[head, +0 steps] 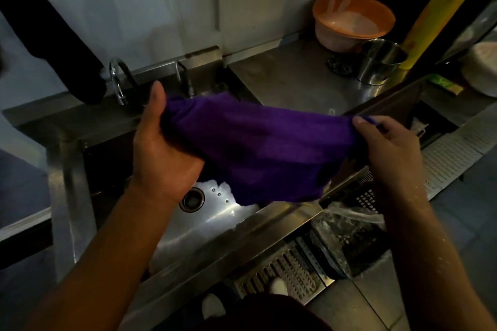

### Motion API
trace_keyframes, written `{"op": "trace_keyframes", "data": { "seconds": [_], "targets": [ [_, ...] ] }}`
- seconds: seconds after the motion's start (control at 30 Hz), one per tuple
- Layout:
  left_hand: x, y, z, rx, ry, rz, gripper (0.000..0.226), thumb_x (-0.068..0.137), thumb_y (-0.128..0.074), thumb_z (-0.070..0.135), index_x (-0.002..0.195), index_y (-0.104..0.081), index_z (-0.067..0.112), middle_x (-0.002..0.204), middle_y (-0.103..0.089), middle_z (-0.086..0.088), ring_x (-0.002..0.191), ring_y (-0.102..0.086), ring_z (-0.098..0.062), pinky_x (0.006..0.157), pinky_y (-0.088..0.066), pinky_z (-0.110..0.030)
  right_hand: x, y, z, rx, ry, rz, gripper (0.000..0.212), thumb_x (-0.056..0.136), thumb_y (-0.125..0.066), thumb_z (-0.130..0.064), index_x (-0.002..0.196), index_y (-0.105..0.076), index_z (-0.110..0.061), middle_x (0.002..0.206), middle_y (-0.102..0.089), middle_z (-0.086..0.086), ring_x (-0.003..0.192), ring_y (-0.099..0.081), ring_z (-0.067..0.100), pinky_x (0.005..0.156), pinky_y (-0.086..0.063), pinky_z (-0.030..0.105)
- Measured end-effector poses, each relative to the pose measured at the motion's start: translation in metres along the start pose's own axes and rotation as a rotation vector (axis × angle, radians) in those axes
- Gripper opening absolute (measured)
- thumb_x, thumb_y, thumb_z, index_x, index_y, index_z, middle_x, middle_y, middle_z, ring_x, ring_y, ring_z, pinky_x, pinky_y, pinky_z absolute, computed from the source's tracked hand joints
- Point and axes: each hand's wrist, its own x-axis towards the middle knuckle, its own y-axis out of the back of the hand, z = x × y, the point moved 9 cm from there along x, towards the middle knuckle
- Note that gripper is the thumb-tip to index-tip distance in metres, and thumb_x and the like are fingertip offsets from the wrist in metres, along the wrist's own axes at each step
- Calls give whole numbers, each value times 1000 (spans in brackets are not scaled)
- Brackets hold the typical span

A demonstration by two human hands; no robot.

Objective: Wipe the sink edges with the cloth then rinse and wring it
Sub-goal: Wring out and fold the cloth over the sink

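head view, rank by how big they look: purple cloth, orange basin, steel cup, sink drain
1. purple cloth, nearest the camera, which inflates it
2. orange basin
3. steel cup
4. sink drain

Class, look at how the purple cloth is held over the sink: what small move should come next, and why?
Probably twist the two ends opposite ways to wring it. The purple cloth hangs stretched between the left hand and right hand, each gripping one end, directly above the sink basin.
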Motion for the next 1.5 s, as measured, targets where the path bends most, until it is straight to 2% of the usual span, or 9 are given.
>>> {"op": "trace_keyframes", "data": {
  "seconds": [0.1, 0.3, 0.57, 0.73, 0.87, 1.0, 1.13, 1.33, 1.5],
  "targets": [
    [3, -7, -8, 56, 18, -51, 49, 69, -81, 38, 109, -67, 13, 115, -67, -11, 116, -60, -31, 106, -45, -43, 4, -9, -2, 126, -33, -34, 16, 99, -55, -36, 96, -70, -31, 101, -70, -5, 95, -69, 13, 76, -58, 34],
    [10, -11, 13, 111, -44, -153, 40, 75, -76, 35, 108, -66, 17, 114, -64, -7, 114, -59, -27, 102, -47, -40, 13, -22, -15, -11, 93, -62, 22, 97, -59, -39, 97, -70, -20, 92, -69, -4, 79, -66, 2, 67, -49, 18],
    [30, -20, 39, 811, 9, -174, 44, 95, -49, 3, 135, -51, 22, 128, -67, 3, 120, -64, -13, 92, -56, -27, 27, -7, 0, -66, 134, 88, 18, 92, -67, -34, 94, -55, -22, 86, -60, -4, 75, -59, 7, 65, -53, 25],
    [43, -1, 51, 934, 90, 15, 17, 95, -56, 16, 106, -68, 14, 99, -75, -4, 97, -71, -19, 78, -60, -27, 27, -3, -17, -207, 284, 156, 33, 85, -75, -34, 100, -48, -22, 92, -53, -10, 78, -51, -2, 69, -48, 21],
    [52, 9, 49, 1312, 111, 119, 18, 94, -63, 29, 83, -68, 16, 85, -72, -9, 75, -68, -17, 70, -54, -31, 21, -40, -25, -395, 401, -202, 29, 82, -68, -51, 96, -59, -27, 95, -61, -14, 82, -58, -6, 69, -48, 13],
    [61, 20, 45, 1532, 100, 135, 31, 90, -65, 47, 103, -65, 19, 97, -70, -4, 88, -68, -21, 80, -56, -41, 4, -79, -8, -586, 305, -674, 43, 71, -59, -67, 86, -64, -27, 85, -66, -5, 74, -64, 6, 62, -54, 21],
    [65, 13, 43, 1647, 96, 54, 29, 92, -61, 47, 98, -66, 19, 90, -69, -5, 83, -67, -22, 75, -57, -40, -19, -104, 13, -595, 280, -932, 22, 86, -67, -43, 81, -57, -24, 82, -61, -2, 73, -59, 5, 64, -47, 13],
    [68, 23, 52, 1838, 107, 51, 47, 90, -58, 57, 104, -67, 13, 91, -68, -6, 80, -65, -23, 69, -52, -37, -11, -92, -3, -273, 268, -711, 16, 88, -69, -20, 81, -56, -15, 84, -66, 9, 73, -65, 21, 62, -56, 31],
    [70, 26, 59, 1968, -40, 29, 65, 81, -60, 68, 129, -47, 26, 121, -62, -6, 107, -61, -25, 91, -52, -46, -14, -85, -30, -492, 511, -498, 19, 94, -63, -28, 112, -60, -33, 103, -62, -14, 89, -61, 0, 72, -51, 14]
  ]
}}
